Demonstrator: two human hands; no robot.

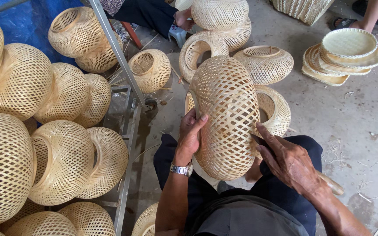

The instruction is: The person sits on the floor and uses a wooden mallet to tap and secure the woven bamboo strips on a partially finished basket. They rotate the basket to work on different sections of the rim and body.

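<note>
A heap of woven bamboo shades fills the left, more lying on the concrete floor ahead. The round woven shade stands on edge over the person's lap; the left hand grips its left rim, while the right hand presses fingertips against its right side

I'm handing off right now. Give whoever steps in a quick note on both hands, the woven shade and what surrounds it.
Left hand: grips the rim of the woven bamboo shade, held on edge over the lap.
Right hand: fingers pressed on the shade's opposite side.
Around: piled shades on the left, more shades on the concrete floor ahead, flat woven trays stacked at right.
The weave looks complete; what remains is unclear.
</note>
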